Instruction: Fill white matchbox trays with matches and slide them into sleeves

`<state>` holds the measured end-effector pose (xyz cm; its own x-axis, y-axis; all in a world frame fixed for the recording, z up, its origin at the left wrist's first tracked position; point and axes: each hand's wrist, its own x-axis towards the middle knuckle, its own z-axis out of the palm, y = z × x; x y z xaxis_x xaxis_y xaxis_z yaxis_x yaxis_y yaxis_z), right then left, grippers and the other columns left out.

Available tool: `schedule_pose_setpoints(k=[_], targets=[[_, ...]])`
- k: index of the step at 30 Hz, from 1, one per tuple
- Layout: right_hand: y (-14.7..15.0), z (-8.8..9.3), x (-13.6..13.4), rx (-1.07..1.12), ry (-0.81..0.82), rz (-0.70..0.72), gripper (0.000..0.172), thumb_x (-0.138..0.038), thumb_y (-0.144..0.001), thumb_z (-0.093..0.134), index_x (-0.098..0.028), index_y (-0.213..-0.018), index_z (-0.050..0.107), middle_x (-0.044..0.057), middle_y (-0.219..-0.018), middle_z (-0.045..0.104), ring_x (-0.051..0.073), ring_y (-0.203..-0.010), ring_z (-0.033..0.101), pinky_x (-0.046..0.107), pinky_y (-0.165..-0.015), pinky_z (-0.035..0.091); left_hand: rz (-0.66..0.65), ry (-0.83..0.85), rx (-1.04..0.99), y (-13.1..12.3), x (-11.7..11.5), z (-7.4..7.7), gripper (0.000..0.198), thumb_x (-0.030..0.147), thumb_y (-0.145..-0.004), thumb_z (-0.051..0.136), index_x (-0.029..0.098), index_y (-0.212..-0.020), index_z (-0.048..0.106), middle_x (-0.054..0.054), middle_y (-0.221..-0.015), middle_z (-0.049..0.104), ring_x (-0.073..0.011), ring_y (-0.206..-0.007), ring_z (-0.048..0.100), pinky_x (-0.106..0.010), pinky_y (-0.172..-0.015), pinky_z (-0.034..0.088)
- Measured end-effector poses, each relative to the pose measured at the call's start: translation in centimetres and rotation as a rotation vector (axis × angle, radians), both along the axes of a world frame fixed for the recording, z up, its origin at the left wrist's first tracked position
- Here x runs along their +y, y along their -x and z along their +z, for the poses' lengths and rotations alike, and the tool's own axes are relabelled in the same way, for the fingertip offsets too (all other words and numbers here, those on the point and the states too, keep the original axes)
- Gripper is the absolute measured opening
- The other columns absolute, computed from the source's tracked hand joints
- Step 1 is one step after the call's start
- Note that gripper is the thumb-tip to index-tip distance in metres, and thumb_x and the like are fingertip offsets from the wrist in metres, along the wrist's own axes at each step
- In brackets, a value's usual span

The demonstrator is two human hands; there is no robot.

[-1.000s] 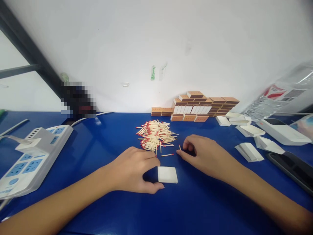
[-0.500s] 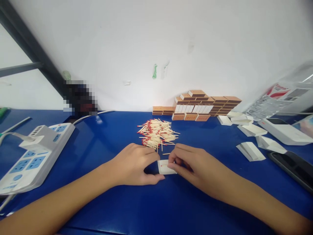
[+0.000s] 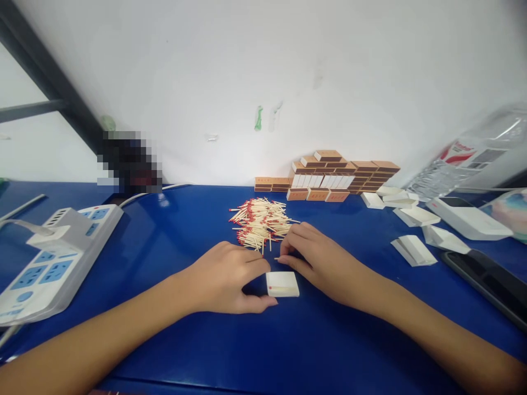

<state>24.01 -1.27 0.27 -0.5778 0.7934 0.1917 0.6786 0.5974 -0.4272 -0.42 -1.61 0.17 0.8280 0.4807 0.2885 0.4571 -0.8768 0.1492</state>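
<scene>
A small white matchbox tray (image 3: 282, 283) lies on the blue table (image 3: 329, 340) with a red-tipped match in it. My left hand (image 3: 224, 277) rests curled beside the tray, its thumb and forefinger touching the tray's left end. My right hand (image 3: 315, 258) is just behind the tray, its fingers pinched on a loose match (image 3: 278, 258) at the near edge of the pile of matches (image 3: 260, 224).
Stacked brown matchboxes (image 3: 329, 178) line the wall. White empty trays (image 3: 414, 249) lie at the right, with a white device (image 3: 469, 218), a dark phone (image 3: 489, 285) and a plastic bag (image 3: 473, 159). A power strip (image 3: 49, 258) sits at the left.
My right hand put a match into the tray, then moved back toward the pile and pinched another match. My left hand stayed by the tray.
</scene>
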Motion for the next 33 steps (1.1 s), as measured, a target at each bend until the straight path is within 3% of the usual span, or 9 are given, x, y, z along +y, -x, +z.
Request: schedule_pose_setpoints(k=[5, 9, 14, 18, 22, 25, 28, 33], targets=[[-0.8, 1.1, -0.2, 0.161, -0.042, -0.108, 0.011, -0.029, -0.104, 0.052, -0.024, -0.101, 0.061, 0.006, -0.095, 0.066, 0.021, -0.087, 0.059, 0.034, -0.074, 0.049, 0.039, -0.003, -0.035, 0.2, 0.5, -0.1, 0.034, 0.052, -0.091, 0.068, 0.019, -0.1, 0.071, 0.002, -0.076, 0.07, -0.0154, -0.065, 0.066, -0.029, -0.057, 0.042], [-0.7, 1.6, -0.6, 0.23, -0.047, -0.102, 0.026, -0.03, -0.105, 0.049, -0.026, -0.127, 0.063, 0.005, -0.097, 0.069, 0.021, -0.085, 0.061, 0.034, -0.073, 0.049, 0.057, 0.013, -0.046, 0.3, 0.9, -0.1, 0.032, 0.05, -0.09, 0.07, 0.019, -0.099, 0.071, 0.002, -0.077, 0.072, -0.0148, -0.065, 0.066, -0.028, -0.058, 0.042], [0.3, 1.9, -1.5, 0.419, 0.081, -0.229, 0.016, -0.037, -0.1, 0.06, -0.027, -0.103, 0.071, 0.001, -0.085, 0.069, 0.016, -0.07, 0.057, 0.03, -0.062, 0.047, 0.143, 0.042, -0.087, 0.2, 1.0, 0.3, 0.029, 0.047, -0.089, 0.071, 0.02, -0.101, 0.073, 0.002, -0.076, 0.072, -0.0129, -0.061, 0.065, -0.025, -0.056, 0.041], [0.6, 1.4, -1.5, 0.472, 0.215, -0.266, 0.019, -0.043, -0.095, 0.065, -0.025, -0.095, 0.073, 0.001, -0.085, 0.071, 0.015, -0.065, 0.056, 0.029, -0.06, 0.047, 0.192, -0.017, -0.147, 0.3, 1.2, 0.5, 0.029, 0.044, -0.089, 0.071, 0.021, -0.106, 0.073, 0.004, -0.068, 0.067, -0.0116, -0.054, 0.059, -0.025, -0.053, 0.038], [0.4, 0.4, -0.7, 0.434, 0.149, -0.28, 0.023, -0.044, -0.097, 0.063, -0.025, -0.097, 0.074, 0.004, -0.095, 0.069, 0.015, -0.067, 0.055, 0.03, -0.061, 0.047, 0.225, -0.085, -0.169, 1.1, 2.0, 1.0, 0.031, 0.045, -0.091, 0.068, 0.02, -0.108, 0.073, 0.005, -0.064, 0.064, -0.0103, -0.051, 0.055, -0.024, -0.052, 0.035], [0.4, -0.4, 0.0, 0.353, 0.042, -0.287, 0.019, -0.039, -0.098, 0.062, -0.024, -0.095, 0.073, 0.002, -0.084, 0.064, 0.015, -0.064, 0.053, 0.03, -0.059, 0.044, 0.292, -0.147, -0.158, 2.1, 3.1, 1.6, 0.033, 0.048, -0.092, 0.066, 0.018, -0.104, 0.074, 0.004, -0.062, 0.062, -0.0097, -0.049, 0.051, -0.025, -0.052, 0.032], [0.7, -0.9, 0.7, 0.241, -0.082, -0.183, 0.015, -0.027, -0.1, 0.059, -0.023, -0.103, 0.073, 0.002, -0.087, 0.062, 0.014, -0.066, 0.054, 0.03, -0.063, 0.046, 0.366, -0.159, -0.146, 3.0, 4.1, 1.9, 0.038, 0.053, -0.091, 0.066, 0.018, -0.102, 0.075, 0.003, -0.062, 0.062, -0.0096, -0.05, 0.05, -0.025, -0.052, 0.03], [1.3, -1.2, 1.7, 0.041, -0.235, 0.117, 0.033, -0.015, -0.104, 0.044, -0.023, -0.128, 0.065, 0.01, -0.115, 0.06, 0.018, -0.087, 0.061, 0.032, -0.074, 0.051, 0.41, -0.158, -0.116, 3.5, 4.8, 1.9, 0.039, 0.054, -0.092, 0.064, 0.019, -0.106, 0.074, 0.003, -0.062, 0.062, -0.0103, -0.05, 0.049, -0.025, -0.053, 0.028]])
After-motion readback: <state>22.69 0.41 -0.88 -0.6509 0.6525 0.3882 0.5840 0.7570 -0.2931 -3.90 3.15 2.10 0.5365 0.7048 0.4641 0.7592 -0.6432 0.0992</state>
